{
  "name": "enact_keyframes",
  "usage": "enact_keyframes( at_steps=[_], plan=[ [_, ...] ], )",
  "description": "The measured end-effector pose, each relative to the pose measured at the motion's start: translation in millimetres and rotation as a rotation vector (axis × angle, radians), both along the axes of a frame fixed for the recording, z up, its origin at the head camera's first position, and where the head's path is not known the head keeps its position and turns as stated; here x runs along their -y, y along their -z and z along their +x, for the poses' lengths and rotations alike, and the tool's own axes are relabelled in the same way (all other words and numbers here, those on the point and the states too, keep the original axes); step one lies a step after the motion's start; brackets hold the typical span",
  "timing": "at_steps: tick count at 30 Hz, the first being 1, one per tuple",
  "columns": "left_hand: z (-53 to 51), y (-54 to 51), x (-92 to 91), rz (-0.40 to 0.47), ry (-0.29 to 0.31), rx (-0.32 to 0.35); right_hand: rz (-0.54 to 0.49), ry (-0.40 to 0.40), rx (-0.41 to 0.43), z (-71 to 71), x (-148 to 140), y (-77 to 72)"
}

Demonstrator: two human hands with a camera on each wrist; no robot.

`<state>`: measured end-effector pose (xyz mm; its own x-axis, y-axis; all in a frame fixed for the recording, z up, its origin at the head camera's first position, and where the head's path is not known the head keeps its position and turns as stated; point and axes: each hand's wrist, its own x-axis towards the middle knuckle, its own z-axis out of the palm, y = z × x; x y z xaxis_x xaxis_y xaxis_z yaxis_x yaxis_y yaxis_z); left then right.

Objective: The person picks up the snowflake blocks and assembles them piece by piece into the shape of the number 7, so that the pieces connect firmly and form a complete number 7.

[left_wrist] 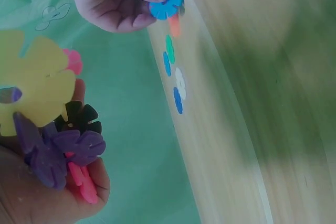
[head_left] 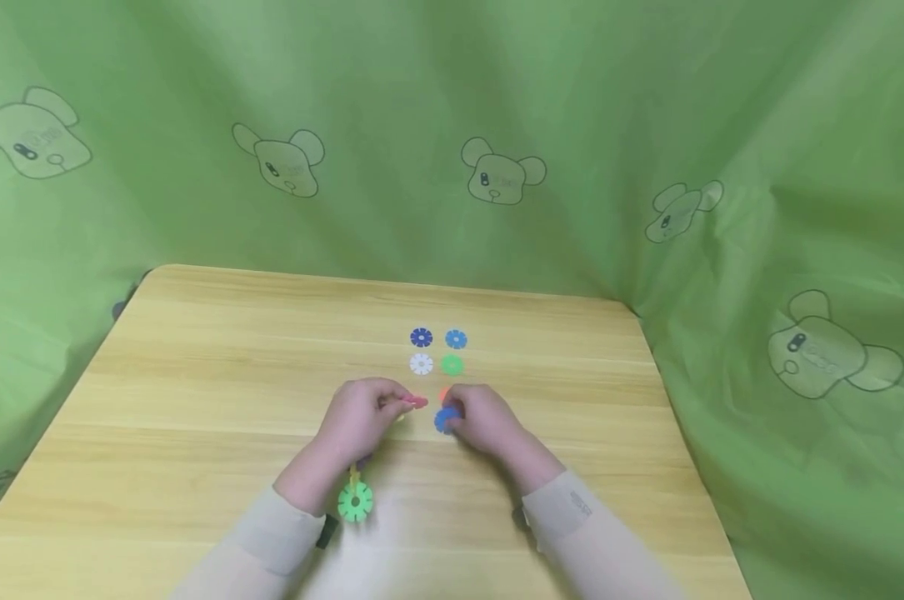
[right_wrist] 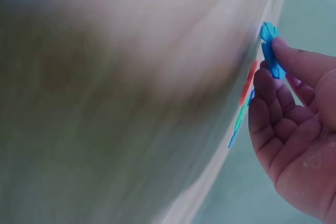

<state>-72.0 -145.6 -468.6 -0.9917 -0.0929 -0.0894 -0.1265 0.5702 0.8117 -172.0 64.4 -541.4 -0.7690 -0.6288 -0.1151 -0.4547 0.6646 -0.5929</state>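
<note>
Linked discs [head_left: 356, 487] trail at seven o'clock below the left hand [head_left: 359, 418], which pinches a pink disc [head_left: 417, 402], seemingly leaving its slots clear. At five o'clock, the right hand [head_left: 485, 417] pinches a blue disc [head_left: 443, 417] by its edge, probably likewise; at twelve, four discs [head_left: 457, 365] lie spaced, apparently for easy grasping.

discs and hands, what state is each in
left hand: pinching pink disc
pink disc: held
joined discs: fitted together
right hand: pinching blue disc
blue disc: held
orange disc: partly hidden
white disc: flat, loose
green disc beside it: flat, loose
light-blue disc: flat, loose
dark-blue disc: flat, loose
</note>
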Motion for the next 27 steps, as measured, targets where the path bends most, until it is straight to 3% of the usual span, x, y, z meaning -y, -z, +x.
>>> enact_keyframes(
  at_steps=[12,22,27],
  plan=[
    [0.0,3.6,-0.1,0.007,0.003,-0.007,-0.193,0.129,0.16,5.6,-5.9,-18.0],
    [-1.3,4.1,0.2,-0.011,0.0,-0.007,-0.361,0.159,0.196,11.0,-4.6,-36.3],
    [-2.3,3.5,-0.2,-0.011,-0.002,-0.005,-0.443,0.21,0.246,12.8,-5.9,-45.8]
  ],
)
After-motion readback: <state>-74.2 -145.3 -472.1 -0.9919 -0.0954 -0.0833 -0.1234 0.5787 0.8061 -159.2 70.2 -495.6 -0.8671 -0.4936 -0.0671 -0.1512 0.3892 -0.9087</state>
